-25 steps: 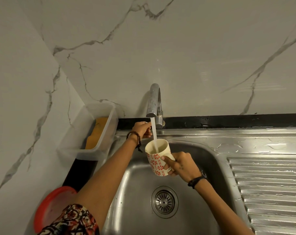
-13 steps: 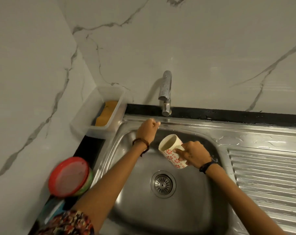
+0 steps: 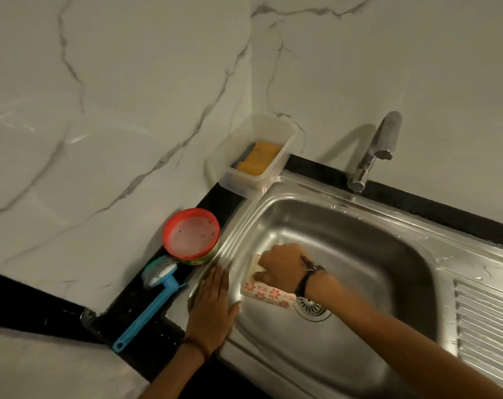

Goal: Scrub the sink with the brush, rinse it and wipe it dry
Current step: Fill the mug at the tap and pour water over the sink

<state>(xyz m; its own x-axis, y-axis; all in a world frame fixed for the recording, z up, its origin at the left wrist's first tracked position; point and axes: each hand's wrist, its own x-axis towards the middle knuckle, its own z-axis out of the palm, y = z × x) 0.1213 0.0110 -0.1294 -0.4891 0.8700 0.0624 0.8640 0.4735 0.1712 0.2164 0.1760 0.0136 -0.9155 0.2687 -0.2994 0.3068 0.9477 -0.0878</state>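
Right hand (image 3: 282, 266) grips tipped mug (image 3: 269, 293), pouring at sink (image 3: 359, 226) wall, 9 o'clock side; left hand (image 3: 212, 309) flat, empty. Sweep the pour slowly.

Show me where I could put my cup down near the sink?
The ribbed drainboard right of the basin is bare. So is the basin floor behind the drain. The black ledge on the left is crowded: tub, red lid, brush, and the left hand on the rim.
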